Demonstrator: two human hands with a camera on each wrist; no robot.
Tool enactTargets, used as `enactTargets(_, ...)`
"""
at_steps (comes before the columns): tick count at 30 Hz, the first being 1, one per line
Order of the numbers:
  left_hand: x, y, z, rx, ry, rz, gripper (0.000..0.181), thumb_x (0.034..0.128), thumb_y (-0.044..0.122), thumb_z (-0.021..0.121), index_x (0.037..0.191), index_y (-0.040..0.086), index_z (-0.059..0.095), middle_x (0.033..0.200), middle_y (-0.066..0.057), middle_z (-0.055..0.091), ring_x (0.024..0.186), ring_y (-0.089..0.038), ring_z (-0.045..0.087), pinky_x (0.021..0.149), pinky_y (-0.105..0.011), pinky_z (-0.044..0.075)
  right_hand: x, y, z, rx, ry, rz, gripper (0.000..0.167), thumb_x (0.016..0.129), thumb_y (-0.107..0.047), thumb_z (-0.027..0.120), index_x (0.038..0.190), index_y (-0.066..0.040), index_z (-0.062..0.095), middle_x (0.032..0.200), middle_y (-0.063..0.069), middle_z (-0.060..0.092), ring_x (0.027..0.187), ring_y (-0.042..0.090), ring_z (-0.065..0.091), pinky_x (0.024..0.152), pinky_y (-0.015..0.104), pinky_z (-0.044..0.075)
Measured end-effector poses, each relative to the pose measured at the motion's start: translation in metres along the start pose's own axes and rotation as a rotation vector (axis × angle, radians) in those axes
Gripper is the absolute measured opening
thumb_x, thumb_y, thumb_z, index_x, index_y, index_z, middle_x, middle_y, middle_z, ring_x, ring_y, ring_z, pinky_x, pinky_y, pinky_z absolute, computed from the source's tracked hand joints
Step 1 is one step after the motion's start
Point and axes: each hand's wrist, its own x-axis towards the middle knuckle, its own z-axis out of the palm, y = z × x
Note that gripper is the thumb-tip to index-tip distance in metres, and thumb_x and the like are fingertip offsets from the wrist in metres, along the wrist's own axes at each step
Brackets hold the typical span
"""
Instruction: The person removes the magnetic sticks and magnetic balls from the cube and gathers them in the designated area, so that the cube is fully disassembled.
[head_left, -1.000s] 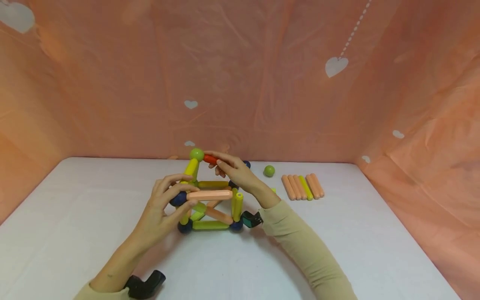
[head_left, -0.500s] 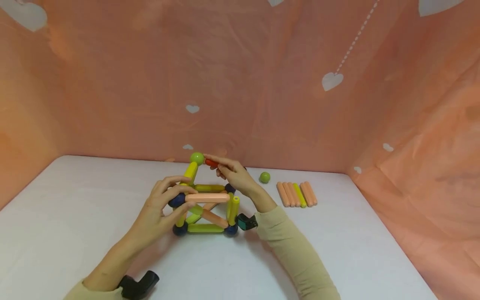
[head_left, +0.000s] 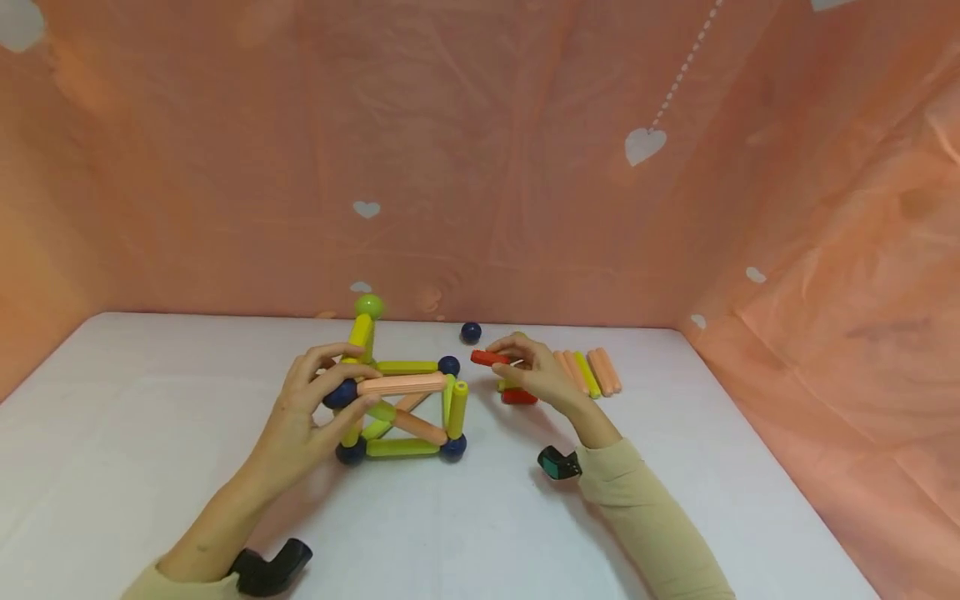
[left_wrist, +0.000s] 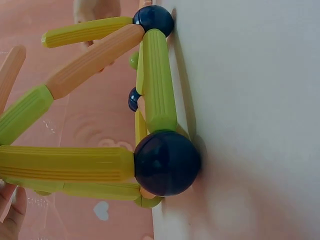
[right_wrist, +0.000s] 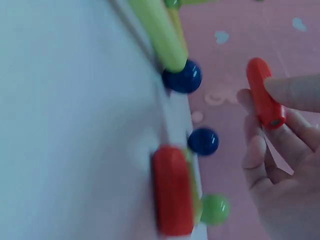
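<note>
red stick (head_left: 489,357) pinched between thumb and bent fingers of the right hand (head_left: 532,371), held up over the white table (head_left: 465,533), right of the stick-and-ball frame (head_left: 402,448) and apart from it. in the right wrist view, a dark dot on the nearer end of that stick.

below the same hand, flat on the table, a second red stick (right_wrist: 173,192), just beside a partly hidden yellow-green piece (right_wrist: 195,197). near these, a loose green ball (right_wrist: 215,209); farther back, a loose navy ball (head_left: 471,332).

left hand (head_left: 300,408) curled about the upper near-left corner of the frame, fingers above and thumb below, gripping a corner ball (head_left: 340,394) and the adjoining end of a level peach stick (head_left: 402,383). other end of that stick close to the top of an upright yellow stick (head_left: 458,410); touching or apart, cannot tell.

lower in the frame, a slanted peach stick (head_left: 420,427); at the top, a green cap ball (head_left: 369,306) on a yellow stick.

right of the right hand, a row of peach sticks (head_left: 604,371) with one yellow among them. behind, pink-orange cloth (head_left: 450,167) with white hearts.
</note>
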Motion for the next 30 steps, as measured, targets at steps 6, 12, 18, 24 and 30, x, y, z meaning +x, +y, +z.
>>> enactTargets(6, -0.003, 0.000, -0.005, 0.016, 0.030, -0.005, 0.022, 0.0831, 0.009, 0.074, 0.104, 0.015, 0.069, 0.127, -0.009, 0.050, 0.113, -0.020, 0.040, 0.084, -0.037, 0.035, -0.020, 0.012, -0.008, -0.062, -0.027, -0.028, 0.027, 0.089, -0.011, 0.064, 0.114, -0.001, 0.065, 0.107, 0.016, 0.068, 0.092, 0.024, 0.064, 0.082, 0.030, 0.047)
enactTargets(12, -0.006, 0.000, -0.008, 0.025, 0.056, 0.011, 0.023, 0.0828, 0.008, 0.074, 0.104, 0.015, 0.069, 0.126, -0.009, 0.050, 0.108, -0.017, 0.038, 0.083, -0.031, 0.032, -0.032, 0.022, -0.010, -0.174, 0.022, -0.014, 0.022, 0.086, -0.010, 0.069, 0.108, -0.006, 0.070, 0.106, 0.009, 0.067, 0.091, 0.019, 0.056, 0.079, 0.029, 0.044)
enactTargets(18, -0.006, -0.001, -0.007, 0.021, 0.046, -0.010, 0.025, 0.0816, 0.005, 0.074, 0.103, 0.016, 0.069, 0.125, -0.009, 0.050, 0.107, -0.018, 0.037, 0.083, -0.037, 0.032, -0.034, 0.027, -0.007, -0.280, 0.068, -0.028, 0.021, 0.083, -0.006, 0.071, 0.104, -0.005, 0.072, 0.095, 0.010, 0.064, 0.083, 0.019, 0.048, 0.070, 0.026, 0.038)
enactTargets(24, -0.004, -0.001, -0.004, -0.011, 0.045, -0.008, 0.023, 0.0815, 0.007, 0.074, 0.103, 0.014, 0.069, 0.126, -0.010, 0.050, 0.109, -0.018, 0.038, 0.083, -0.039, 0.032, -0.033, 0.018, -0.001, -0.269, 0.066, -0.059, 0.025, 0.083, -0.004, 0.070, 0.108, -0.002, 0.069, 0.102, 0.013, 0.067, 0.083, 0.018, 0.051, 0.071, 0.025, 0.042)
enactTargets(30, -0.005, 0.000, -0.006, -0.005, 0.049, 0.002, 0.025, 0.0807, 0.005, 0.075, 0.103, 0.015, 0.069, 0.126, -0.009, 0.050, 0.108, -0.018, 0.038, 0.083, -0.034, 0.032, -0.041, -0.007, 0.014, 0.041, -0.153, -0.085, 0.041, 0.087, -0.008, 0.067, 0.126, -0.002, 0.058, 0.123, 0.020, 0.060, 0.098, 0.021, 0.058, 0.083, 0.026, 0.048)
